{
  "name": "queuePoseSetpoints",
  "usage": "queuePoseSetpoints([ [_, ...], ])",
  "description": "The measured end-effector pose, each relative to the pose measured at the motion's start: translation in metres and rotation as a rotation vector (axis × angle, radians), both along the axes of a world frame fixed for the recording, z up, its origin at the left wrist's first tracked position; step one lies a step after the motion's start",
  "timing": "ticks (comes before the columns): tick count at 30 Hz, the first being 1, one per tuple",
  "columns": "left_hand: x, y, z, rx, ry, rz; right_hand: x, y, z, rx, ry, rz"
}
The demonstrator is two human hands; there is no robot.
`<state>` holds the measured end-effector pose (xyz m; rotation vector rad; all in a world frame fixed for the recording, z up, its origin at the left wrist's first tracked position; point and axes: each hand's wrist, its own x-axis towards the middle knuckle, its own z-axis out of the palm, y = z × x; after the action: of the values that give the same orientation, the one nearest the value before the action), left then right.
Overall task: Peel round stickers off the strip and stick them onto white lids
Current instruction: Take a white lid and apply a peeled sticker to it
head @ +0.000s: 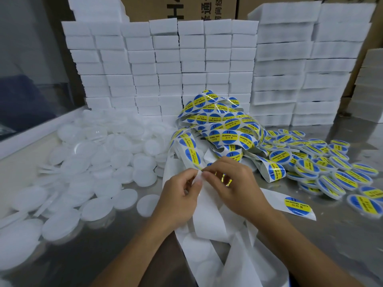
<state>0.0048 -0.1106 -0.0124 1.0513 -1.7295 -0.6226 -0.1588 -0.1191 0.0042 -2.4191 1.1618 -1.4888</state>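
- Both hands meet at the middle of the view: the left hand point(182, 195) pinches the white backing strip point(207, 216) at its upper edge, and the right hand point(230, 183) has thumb and forefinger closed just beside the left fingertips, on what looks like a sticker point(224, 179) edge; only a glint of yellow shows under the right fingers, so how far it is lifted I cannot tell.
- The strip's long axis runs from the pinch down toward the person, and beyond the fingers up into the tangle of unpeeled stickers point(223, 125) lying ahead of the right hand.
- Bare white lids point(124, 198) lie in a heap out to the left of the left hand, the nearest just beside its wrist; that hand is plainly the closer one.
- Finished labelled lids point(331, 175) are piled to the right of the right hand.
- Judging from this, the peeled sticker must cross leftward, past the strip, to reach a bare lid.
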Motion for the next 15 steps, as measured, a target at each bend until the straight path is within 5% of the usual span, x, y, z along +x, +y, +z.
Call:
queuePoseSetpoints([
  [5,0.003,-0.002,0.0,0.002,0.006,0.047,-0.004,-0.002,0.002,0.06,-0.138,-0.118],
  [11,0.013,-0.005,-0.002,-0.086,-0.1,0.226,-0.012,-0.002,0.014,0.657,-0.887,-0.043],
  [15,0.025,-0.004,0.003,-0.176,-0.283,0.332,-0.015,0.0,0.02,0.747,-1.118,0.085],
])
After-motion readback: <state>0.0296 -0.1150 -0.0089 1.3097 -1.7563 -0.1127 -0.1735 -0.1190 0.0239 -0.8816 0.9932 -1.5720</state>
